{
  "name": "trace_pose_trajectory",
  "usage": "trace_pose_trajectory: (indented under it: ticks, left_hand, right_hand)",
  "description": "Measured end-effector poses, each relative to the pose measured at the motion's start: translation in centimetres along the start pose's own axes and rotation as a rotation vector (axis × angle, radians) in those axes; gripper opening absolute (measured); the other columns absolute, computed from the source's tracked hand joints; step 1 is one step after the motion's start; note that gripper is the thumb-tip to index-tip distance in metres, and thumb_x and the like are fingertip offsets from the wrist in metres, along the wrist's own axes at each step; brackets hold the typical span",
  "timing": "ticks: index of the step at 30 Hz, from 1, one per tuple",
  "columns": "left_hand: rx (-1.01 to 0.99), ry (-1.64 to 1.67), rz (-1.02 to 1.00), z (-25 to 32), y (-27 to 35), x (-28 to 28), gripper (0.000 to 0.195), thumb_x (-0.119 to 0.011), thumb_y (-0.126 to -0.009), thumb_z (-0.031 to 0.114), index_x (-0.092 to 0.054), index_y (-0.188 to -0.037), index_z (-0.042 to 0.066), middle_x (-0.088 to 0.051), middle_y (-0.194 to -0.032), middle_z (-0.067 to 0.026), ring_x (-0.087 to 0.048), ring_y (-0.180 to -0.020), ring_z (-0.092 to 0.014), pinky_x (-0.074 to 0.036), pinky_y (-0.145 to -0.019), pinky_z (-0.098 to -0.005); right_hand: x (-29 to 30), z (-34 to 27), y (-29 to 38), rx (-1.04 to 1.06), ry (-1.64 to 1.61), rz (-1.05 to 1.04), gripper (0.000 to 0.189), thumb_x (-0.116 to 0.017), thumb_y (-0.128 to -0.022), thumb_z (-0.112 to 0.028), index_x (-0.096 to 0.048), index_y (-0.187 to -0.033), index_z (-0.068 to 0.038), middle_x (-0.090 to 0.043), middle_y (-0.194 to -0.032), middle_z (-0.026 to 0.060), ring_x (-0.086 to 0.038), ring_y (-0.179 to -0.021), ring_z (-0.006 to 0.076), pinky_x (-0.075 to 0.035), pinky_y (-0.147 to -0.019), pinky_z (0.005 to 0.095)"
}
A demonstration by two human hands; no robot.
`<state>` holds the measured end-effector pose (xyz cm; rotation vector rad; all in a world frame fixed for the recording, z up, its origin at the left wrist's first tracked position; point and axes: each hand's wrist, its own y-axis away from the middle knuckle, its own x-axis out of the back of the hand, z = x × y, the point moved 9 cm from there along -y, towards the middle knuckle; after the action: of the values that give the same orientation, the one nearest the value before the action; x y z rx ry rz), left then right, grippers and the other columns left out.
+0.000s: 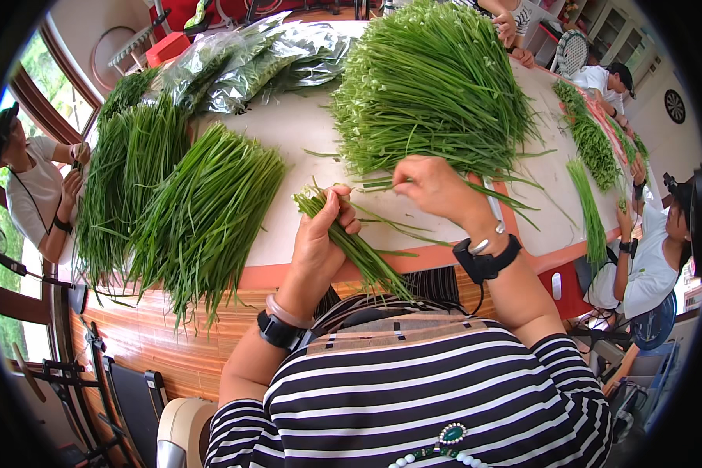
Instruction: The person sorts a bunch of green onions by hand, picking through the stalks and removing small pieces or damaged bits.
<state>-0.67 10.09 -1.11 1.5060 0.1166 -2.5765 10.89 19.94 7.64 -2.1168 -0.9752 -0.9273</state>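
Observation:
My left hand is closed round a small bunch of long green stalks, likely Chinese chives, whose pale ends stick up above the thumb and whose leaves hang over the table's near edge. To the right, my right hand hovers with bent fingers by the large heap of the same greens; whether its fingertips hold a stalk cannot be told. Loose stalks lie between the hands. Partly hidden behind the right wrist is a metal tool or handle. Left of my left hand lies a big pile of leaves.
The white table has an orange-pink border. Clear plastic bags of greens lie at the back. More greens hang over the left edge. A bundle and leafy greens are at right. Several people work around the table.

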Motion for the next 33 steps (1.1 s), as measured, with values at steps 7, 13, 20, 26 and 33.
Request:
trace_pose_trajectory:
  ticks: [7, 13, 20, 26, 33]
  left_hand:
    - [-0.032, -0.116, 0.012, -0.2, -0.1, -0.3, 0.021, -0.054, -0.102, 0.028, -0.058, -0.107, 0.007, -0.046, -0.076, 0.0026, -0.043, -0.072, -0.012, -0.045, -0.076, -0.0314]
    - [0.004, -0.192, 0.002, 0.1, 0.6, -1.4, 0.024, -0.057, -0.101, 0.024, -0.059, -0.116, 0.005, -0.042, -0.072, 0.0046, -0.041, -0.069, -0.009, -0.043, -0.071, -0.0278]
    - [0.034, -0.381, 0.044, 0.6, 1.2, -1.5, 0.018, -0.058, -0.100, 0.023, -0.062, -0.105, 0.006, -0.046, -0.077, 0.0035, -0.045, -0.071, -0.008, -0.041, -0.068, -0.0254]
    - [-0.081, -0.348, -0.001, 1.7, 1.2, -1.0, 0.024, -0.050, -0.104, 0.025, -0.054, -0.090, 0.006, -0.056, -0.098, -0.0055, -0.054, -0.090, -0.013, -0.045, -0.077, -0.0252]
    - [-0.115, -0.348, 0.058, 2.7, 1.7, -1.5, 0.028, -0.048, -0.104, 0.033, -0.048, -0.089, 0.010, -0.049, -0.082, -0.0022, -0.051, -0.078, -0.014, -0.048, -0.077, -0.0323]
  right_hand:
    - [-0.9, -0.9, 0.4, -0.156, -0.522, -0.006, 0.006, -0.064, -0.091, -0.003, -0.063, -0.089, 0.003, -0.065, -0.075, 0.0027, -0.062, -0.068, 0.0082, -0.051, -0.062, 0.0230]
    - [-3.9, -1.9, 0.7, -0.158, -0.542, 0.000, 0.006, -0.066, -0.087, -0.003, -0.065, -0.084, 0.001, -0.067, -0.070, 0.0079, -0.063, -0.061, 0.0094, -0.049, -0.054, 0.0266]
    - [-2.4, -3.3, 1.2, -0.031, -0.407, 0.013, 0.007, -0.069, -0.086, -0.006, -0.065, -0.086, 0.000, -0.064, -0.071, 0.0062, -0.058, -0.062, 0.0099, -0.047, -0.055, 0.0276]
    - [-1.2, -7.7, 1.6, 0.159, -0.571, 0.014, 0.010, -0.066, -0.082, -0.009, -0.062, -0.083, 0.000, -0.061, -0.069, 0.0145, -0.058, -0.060, 0.0226, -0.045, -0.058, 0.0353]
    - [-1.5, -0.1, 0.5, -0.077, 0.101, 0.048, 0.016, -0.066, -0.080, -0.019, -0.065, -0.085, -0.003, -0.065, -0.077, 0.0175, -0.065, -0.074, 0.0369, -0.051, -0.066, 0.0460]
